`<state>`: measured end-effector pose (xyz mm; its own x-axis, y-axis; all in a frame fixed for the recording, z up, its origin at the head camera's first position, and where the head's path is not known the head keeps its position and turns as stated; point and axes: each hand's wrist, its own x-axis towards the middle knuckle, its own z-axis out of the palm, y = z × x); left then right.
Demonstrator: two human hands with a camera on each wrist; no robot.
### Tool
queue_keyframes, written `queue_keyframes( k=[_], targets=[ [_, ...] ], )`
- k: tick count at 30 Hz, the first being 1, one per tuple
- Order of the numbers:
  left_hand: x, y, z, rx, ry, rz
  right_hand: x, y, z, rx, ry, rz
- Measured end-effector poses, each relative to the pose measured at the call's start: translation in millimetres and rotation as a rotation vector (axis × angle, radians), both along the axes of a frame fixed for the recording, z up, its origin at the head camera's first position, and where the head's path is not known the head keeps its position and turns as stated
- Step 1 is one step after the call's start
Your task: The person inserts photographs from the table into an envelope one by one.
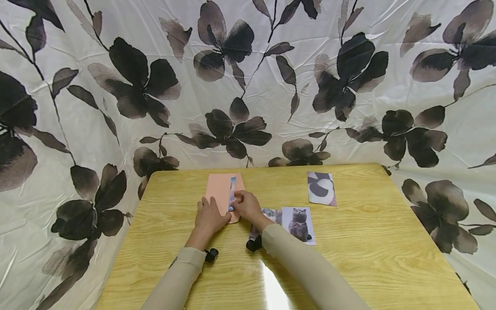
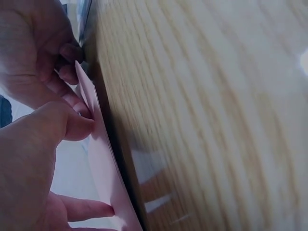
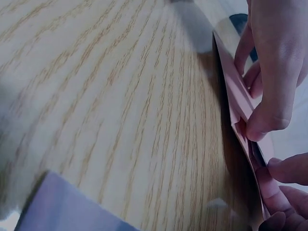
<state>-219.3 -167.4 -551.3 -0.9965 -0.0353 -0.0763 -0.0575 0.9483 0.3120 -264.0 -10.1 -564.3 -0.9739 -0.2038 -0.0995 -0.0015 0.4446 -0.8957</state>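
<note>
A pink envelope (image 1: 218, 187) lies near the table's far left side, its rounded flap toward the person. Part of a blue-and-white photo (image 1: 233, 184) shows as a narrow strip at the envelope's right side; the rest is hidden. My left hand (image 1: 211, 217) rests on the envelope, fingers spread, with the thumb (image 2: 79, 126) pressing near its edge. At the opening, my right hand (image 1: 248, 207) pinches the photo between thumb and fingers. The right wrist view has the right hand (image 3: 288, 192) low at the envelope's parted edge.
A grey cat photo (image 1: 298, 226) lies right of the right forearm, next to another photo (image 1: 273, 214) partly covered by that arm. A black-and-white photo (image 1: 322, 188) is farther back on the wooden table (image 1: 368, 232). Floral cloth (image 1: 232, 99) hangs behind.
</note>
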Motion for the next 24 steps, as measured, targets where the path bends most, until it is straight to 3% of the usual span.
queue_keyframes(
  k=[24],
  targets=[
    [2.8,1.0,-0.1,-0.014,-0.006,-0.012,-0.5,-7.2,0.9,0.073,-0.052,0.003]
  ],
)
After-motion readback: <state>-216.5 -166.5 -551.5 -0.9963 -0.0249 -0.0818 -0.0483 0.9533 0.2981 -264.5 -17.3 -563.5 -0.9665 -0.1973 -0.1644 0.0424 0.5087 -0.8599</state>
